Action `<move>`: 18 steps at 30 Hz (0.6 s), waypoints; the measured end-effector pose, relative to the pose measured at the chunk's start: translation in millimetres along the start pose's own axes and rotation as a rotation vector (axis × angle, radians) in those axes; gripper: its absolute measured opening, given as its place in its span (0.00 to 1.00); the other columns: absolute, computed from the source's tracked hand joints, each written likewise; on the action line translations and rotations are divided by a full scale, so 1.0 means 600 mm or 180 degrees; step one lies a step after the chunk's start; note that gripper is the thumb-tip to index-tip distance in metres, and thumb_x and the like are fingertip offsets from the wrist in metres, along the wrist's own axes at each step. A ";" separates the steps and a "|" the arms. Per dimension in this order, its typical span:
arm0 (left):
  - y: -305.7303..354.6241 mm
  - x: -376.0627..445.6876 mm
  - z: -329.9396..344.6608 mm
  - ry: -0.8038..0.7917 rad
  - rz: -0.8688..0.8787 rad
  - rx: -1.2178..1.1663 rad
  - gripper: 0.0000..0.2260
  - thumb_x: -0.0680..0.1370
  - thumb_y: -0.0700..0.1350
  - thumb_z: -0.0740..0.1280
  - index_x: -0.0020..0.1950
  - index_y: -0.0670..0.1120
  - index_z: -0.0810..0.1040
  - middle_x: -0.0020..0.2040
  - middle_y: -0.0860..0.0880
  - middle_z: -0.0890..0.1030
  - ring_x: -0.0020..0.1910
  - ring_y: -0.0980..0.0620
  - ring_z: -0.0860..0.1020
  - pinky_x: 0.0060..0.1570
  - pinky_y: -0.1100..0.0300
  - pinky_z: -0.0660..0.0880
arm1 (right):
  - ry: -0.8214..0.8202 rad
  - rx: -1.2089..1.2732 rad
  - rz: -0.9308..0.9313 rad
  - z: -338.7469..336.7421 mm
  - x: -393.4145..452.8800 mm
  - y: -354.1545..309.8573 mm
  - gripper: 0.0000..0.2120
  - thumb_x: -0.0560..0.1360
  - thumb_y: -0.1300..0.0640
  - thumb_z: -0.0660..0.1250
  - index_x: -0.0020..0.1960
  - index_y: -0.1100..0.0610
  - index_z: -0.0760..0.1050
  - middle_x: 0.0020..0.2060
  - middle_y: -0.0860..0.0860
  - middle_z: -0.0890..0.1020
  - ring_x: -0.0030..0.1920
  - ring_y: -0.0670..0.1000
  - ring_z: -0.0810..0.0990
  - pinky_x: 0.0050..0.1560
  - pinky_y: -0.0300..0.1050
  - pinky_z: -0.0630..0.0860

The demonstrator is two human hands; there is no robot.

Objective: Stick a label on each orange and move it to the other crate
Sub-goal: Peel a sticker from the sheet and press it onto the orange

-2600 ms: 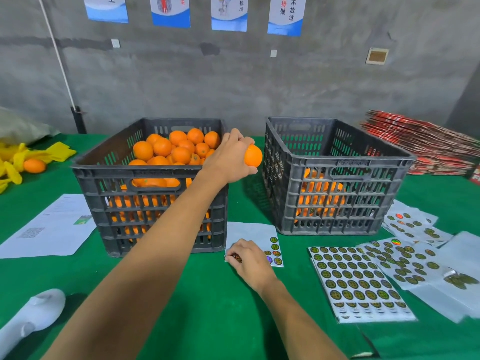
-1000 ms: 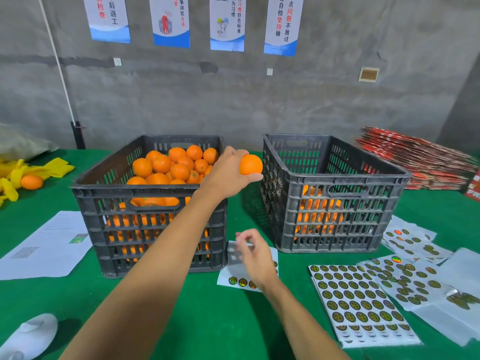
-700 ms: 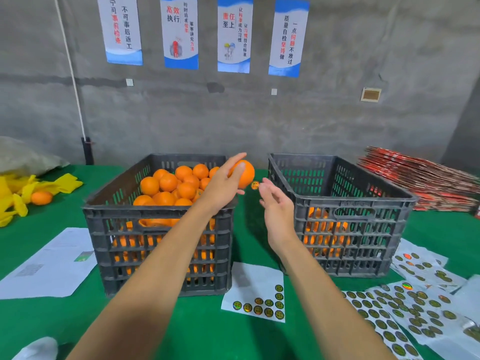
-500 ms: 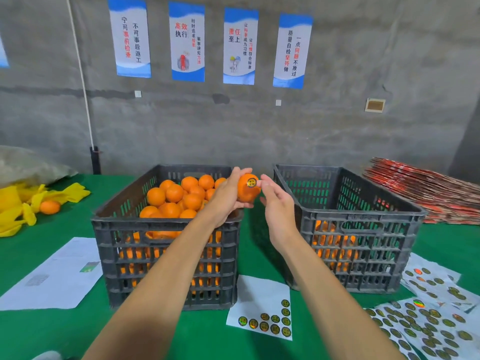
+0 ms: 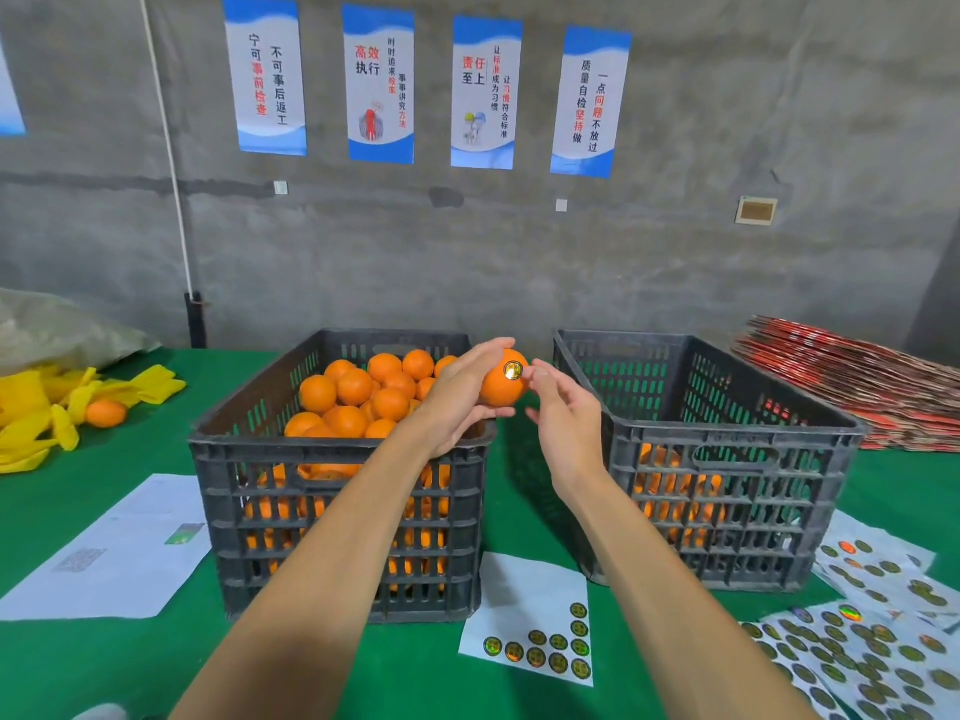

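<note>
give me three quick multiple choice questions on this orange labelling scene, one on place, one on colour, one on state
1. Where is the held orange? A between the two crates B on the table C in the right crate
2. What colour is the table cover? A blue B green C red
3. What is on the held orange? A nothing B a round label C tape

Key: A, the left hand holds it up between the crates; B, the cloth is green; B, a sticker sits on the orange beside the right hand.
</note>
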State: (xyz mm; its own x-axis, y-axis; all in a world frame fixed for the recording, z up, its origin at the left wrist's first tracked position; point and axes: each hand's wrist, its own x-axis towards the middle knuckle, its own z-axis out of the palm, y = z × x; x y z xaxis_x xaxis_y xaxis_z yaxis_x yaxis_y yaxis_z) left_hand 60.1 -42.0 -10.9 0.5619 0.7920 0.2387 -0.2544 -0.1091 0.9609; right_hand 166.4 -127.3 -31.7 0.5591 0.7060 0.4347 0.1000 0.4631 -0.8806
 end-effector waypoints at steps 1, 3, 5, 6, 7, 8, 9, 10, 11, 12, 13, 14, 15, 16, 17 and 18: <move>-0.002 0.000 -0.002 -0.0034 0.0014 0.0016 0.13 0.84 0.51 0.66 0.68 0.57 0.80 0.69 0.46 0.76 0.62 0.43 0.81 0.55 0.48 0.83 | 0.0010 0.0015 0.0001 -0.001 0.000 0.000 0.10 0.83 0.56 0.66 0.49 0.45 0.83 0.64 0.49 0.80 0.65 0.49 0.78 0.69 0.57 0.75; -0.004 0.001 -0.005 -0.0086 0.0052 0.0064 0.14 0.82 0.48 0.69 0.68 0.58 0.80 0.69 0.46 0.76 0.63 0.44 0.81 0.56 0.46 0.83 | 0.0033 0.0018 0.0005 -0.001 0.000 -0.001 0.10 0.83 0.55 0.65 0.50 0.46 0.84 0.64 0.49 0.81 0.65 0.49 0.78 0.69 0.56 0.75; -0.006 0.002 -0.007 -0.0114 0.0088 0.0114 0.16 0.82 0.47 0.70 0.68 0.59 0.79 0.69 0.46 0.76 0.62 0.44 0.81 0.56 0.46 0.83 | 0.0069 -0.0043 -0.0015 -0.004 0.002 0.000 0.09 0.83 0.55 0.65 0.54 0.51 0.85 0.63 0.48 0.81 0.64 0.49 0.79 0.68 0.56 0.76; -0.007 0.002 -0.008 -0.0115 0.0104 0.0151 0.16 0.82 0.47 0.70 0.69 0.59 0.79 0.68 0.47 0.76 0.62 0.44 0.81 0.56 0.46 0.83 | 0.0084 -0.0081 -0.0043 -0.006 0.002 0.002 0.09 0.83 0.55 0.66 0.56 0.54 0.85 0.61 0.47 0.82 0.63 0.49 0.80 0.68 0.56 0.77; -0.008 0.001 -0.007 -0.0101 0.0119 0.0202 0.17 0.81 0.48 0.71 0.70 0.59 0.78 0.67 0.48 0.77 0.62 0.44 0.81 0.56 0.47 0.83 | 0.0091 -0.0119 -0.0076 -0.008 0.002 0.003 0.10 0.82 0.54 0.67 0.57 0.55 0.85 0.59 0.47 0.83 0.62 0.48 0.81 0.67 0.56 0.77; -0.009 0.002 -0.008 -0.0061 0.0128 0.0277 0.18 0.81 0.50 0.71 0.71 0.58 0.77 0.67 0.48 0.77 0.61 0.44 0.82 0.55 0.49 0.83 | 0.0086 -0.0159 -0.0113 -0.010 0.002 0.004 0.09 0.81 0.53 0.68 0.57 0.55 0.85 0.57 0.47 0.84 0.60 0.48 0.81 0.66 0.56 0.78; -0.011 0.004 -0.008 0.0008 0.0126 0.0379 0.20 0.80 0.52 0.72 0.71 0.56 0.76 0.65 0.48 0.78 0.61 0.45 0.82 0.53 0.52 0.83 | 0.0068 -0.0198 -0.0139 -0.012 0.001 0.004 0.08 0.80 0.53 0.70 0.56 0.53 0.85 0.53 0.46 0.85 0.58 0.47 0.82 0.65 0.56 0.79; -0.014 0.005 -0.009 0.0099 0.0105 0.0491 0.21 0.79 0.54 0.73 0.71 0.53 0.75 0.64 0.47 0.79 0.59 0.46 0.82 0.49 0.55 0.82 | 0.0059 -0.0237 -0.0147 -0.013 0.001 0.005 0.07 0.79 0.52 0.71 0.53 0.53 0.85 0.51 0.46 0.86 0.57 0.47 0.83 0.64 0.56 0.79; -0.015 0.006 -0.008 0.0182 0.0072 0.0566 0.22 0.78 0.56 0.73 0.69 0.50 0.75 0.62 0.46 0.80 0.56 0.48 0.82 0.45 0.57 0.80 | 0.0068 -0.0255 -0.0120 -0.014 0.002 0.006 0.07 0.77 0.51 0.74 0.52 0.53 0.84 0.49 0.46 0.86 0.55 0.48 0.84 0.63 0.57 0.80; -0.015 0.007 -0.008 0.0229 0.0045 0.0566 0.23 0.76 0.57 0.73 0.66 0.48 0.76 0.58 0.45 0.82 0.51 0.49 0.82 0.40 0.58 0.77 | 0.0091 -0.0216 -0.0044 -0.016 0.002 0.006 0.10 0.76 0.50 0.75 0.52 0.55 0.83 0.49 0.49 0.86 0.53 0.49 0.85 0.60 0.57 0.81; -0.016 0.008 -0.007 0.0237 0.0036 0.0508 0.23 0.75 0.59 0.73 0.64 0.46 0.78 0.53 0.44 0.82 0.45 0.50 0.81 0.36 0.59 0.74 | 0.0085 -0.0121 0.0069 -0.017 0.003 0.006 0.12 0.75 0.50 0.77 0.53 0.56 0.81 0.51 0.51 0.85 0.50 0.51 0.86 0.58 0.57 0.82; -0.016 0.009 -0.007 0.0220 0.0047 0.0457 0.24 0.74 0.60 0.73 0.62 0.45 0.79 0.49 0.45 0.82 0.41 0.51 0.79 0.34 0.60 0.71 | 0.0017 -0.0030 0.0172 -0.018 0.003 0.005 0.15 0.74 0.50 0.77 0.54 0.56 0.79 0.53 0.53 0.85 0.49 0.51 0.87 0.56 0.57 0.83; -0.017 0.010 -0.009 0.0191 0.0068 0.0436 0.24 0.73 0.61 0.73 0.61 0.46 0.81 0.45 0.47 0.82 0.38 0.52 0.77 0.32 0.61 0.70 | -0.0105 0.0013 0.0223 -0.020 0.003 0.004 0.15 0.74 0.49 0.77 0.56 0.54 0.78 0.56 0.53 0.84 0.48 0.51 0.87 0.55 0.55 0.84; -0.017 0.011 -0.010 0.0152 0.0092 0.0434 0.24 0.72 0.63 0.73 0.61 0.48 0.82 0.43 0.49 0.82 0.36 0.54 0.76 0.31 0.63 0.69 | -0.0253 0.0013 0.0236 -0.022 0.002 0.003 0.15 0.75 0.49 0.76 0.59 0.51 0.77 0.59 0.51 0.83 0.48 0.51 0.87 0.55 0.54 0.84; -0.018 0.011 -0.011 0.0098 0.0116 0.0425 0.24 0.72 0.64 0.73 0.61 0.50 0.83 0.42 0.51 0.83 0.34 0.56 0.76 0.30 0.64 0.69 | -0.0412 0.0018 0.0247 -0.024 0.001 0.001 0.16 0.77 0.50 0.74 0.63 0.49 0.77 0.60 0.49 0.83 0.49 0.52 0.87 0.55 0.53 0.84; -0.018 0.011 -0.013 0.0050 0.0125 0.0429 0.24 0.72 0.66 0.73 0.62 0.53 0.83 0.42 0.53 0.83 0.33 0.59 0.76 0.28 0.66 0.69 | -0.0560 0.0043 0.0273 -0.027 0.000 0.000 0.18 0.78 0.51 0.73 0.67 0.47 0.75 0.62 0.48 0.82 0.50 0.53 0.87 0.56 0.54 0.84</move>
State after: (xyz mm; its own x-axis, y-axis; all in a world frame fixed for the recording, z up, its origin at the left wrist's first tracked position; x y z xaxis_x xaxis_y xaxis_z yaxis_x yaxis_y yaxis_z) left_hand 60.7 -30.9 -21.0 0.5411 0.7946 0.2753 -0.1673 -0.2191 0.9612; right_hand 179.8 -135.7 -34.9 0.4125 0.8254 0.3854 0.0463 0.4035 -0.9138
